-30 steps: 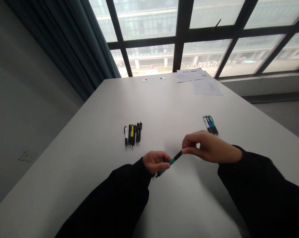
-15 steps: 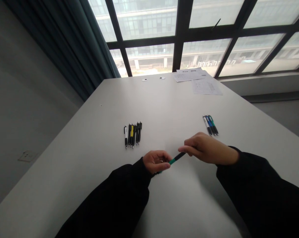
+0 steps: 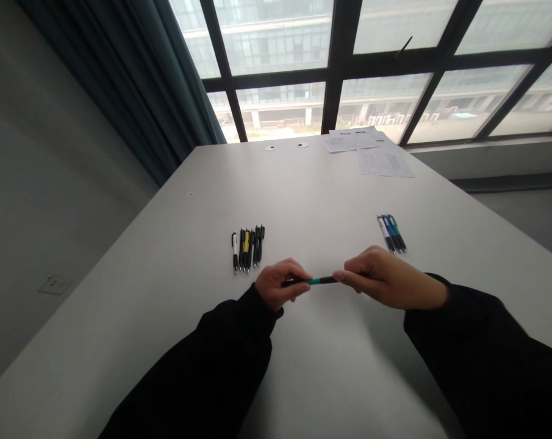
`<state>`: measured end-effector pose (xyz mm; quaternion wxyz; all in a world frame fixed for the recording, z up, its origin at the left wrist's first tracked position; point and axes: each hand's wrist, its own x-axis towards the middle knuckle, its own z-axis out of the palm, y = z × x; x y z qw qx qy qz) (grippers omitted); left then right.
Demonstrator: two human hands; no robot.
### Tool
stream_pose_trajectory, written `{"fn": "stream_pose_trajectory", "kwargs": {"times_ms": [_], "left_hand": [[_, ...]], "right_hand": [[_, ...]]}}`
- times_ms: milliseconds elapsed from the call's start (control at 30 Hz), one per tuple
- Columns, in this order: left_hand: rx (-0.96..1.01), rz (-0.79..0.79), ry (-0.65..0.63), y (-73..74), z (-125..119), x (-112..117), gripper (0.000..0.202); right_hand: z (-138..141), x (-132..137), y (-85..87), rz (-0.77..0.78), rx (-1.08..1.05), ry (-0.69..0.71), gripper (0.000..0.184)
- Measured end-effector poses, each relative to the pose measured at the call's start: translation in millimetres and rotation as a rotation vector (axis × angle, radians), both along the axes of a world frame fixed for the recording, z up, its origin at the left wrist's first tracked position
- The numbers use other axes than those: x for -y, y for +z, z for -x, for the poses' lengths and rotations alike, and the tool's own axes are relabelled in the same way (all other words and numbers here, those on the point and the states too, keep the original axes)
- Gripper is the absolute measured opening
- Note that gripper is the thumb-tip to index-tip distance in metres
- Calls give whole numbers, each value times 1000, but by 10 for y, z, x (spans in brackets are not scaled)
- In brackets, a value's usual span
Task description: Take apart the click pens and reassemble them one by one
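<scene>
While a black-and-green retractable pen (image 3: 315, 281) is held between both hands, its long axis is laid almost level across the view, running left to right with a very slight rise toward the right. Which end carries the writing tip cannot be told. The pen is positioned over the white table (image 3: 324, 195), apparently raised off its surface, and nearer the camera than the other pens.

Its left end is gripped by the left hand (image 3: 280, 285), with the fingers (image 3: 287, 291) curled closed beside the black barrel. Its right end is pinched by the right hand (image 3: 385, 277), with the fingertips (image 3: 342, 277) pressed together on it. Both hands are closed on the pen, but they stand apart, with the green band of the barrel exposed between them. Both forearms are covered by black sleeves (image 3: 211, 366).

Beyond the left hand, a row of about six pens (image 3: 247, 249) is laid side by side on the table, one white, one yellow and the rest black. Beyond the right hand, a group of three pens (image 3: 391, 234) in white, blue and green is laid close together, tilted. Two sheets of printed paper (image 3: 384, 162) are placed at the far edge of the table, below a dark-framed window (image 3: 276, 73).
</scene>
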<state>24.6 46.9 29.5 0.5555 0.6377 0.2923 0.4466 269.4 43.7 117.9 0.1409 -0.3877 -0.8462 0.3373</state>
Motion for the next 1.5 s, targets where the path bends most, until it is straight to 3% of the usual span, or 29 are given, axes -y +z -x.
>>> {"fn": "stream_pose_trajectory", "kwargs": {"times_ms": [100, 233, 333, 433, 533, 633, 733, 900, 1167, 1500], "left_hand": [[-155, -432, 131, 251, 129, -97, 9], [-228, -674, 102, 656, 313, -103, 13], [-161, -634, 149, 868, 367, 10, 36], [20, -380, 120, 973, 316, 187, 66], [129, -149, -4, 1022, 215, 367, 63], [147, -86, -58, 1049, 131, 490, 63], [134, -123, -31, 1062, 81, 542, 70], [57, -225, 21, 1071, 70, 541, 62], [-240, -600, 163, 1046, 136, 478, 65], [-186, -379, 119, 1011, 111, 530, 76]], "right_hand": [[35, 25, -4, 195, -56, -44, 48], [132, 117, -47, 528, -187, 10, 50], [269, 249, -94, 711, -258, 160, 48], [414, 416, -128, 758, -330, 290, 45], [499, 547, -134, 652, -356, 333, 43], [514, 596, -126, 539, -357, 332, 42], [505, 588, -128, 470, -350, 344, 40], [513, 574, -164, 330, -334, 328, 34], [561, 591, -167, 309, -336, 345, 35], [532, 589, -163, 309, -334, 299, 32]]}}
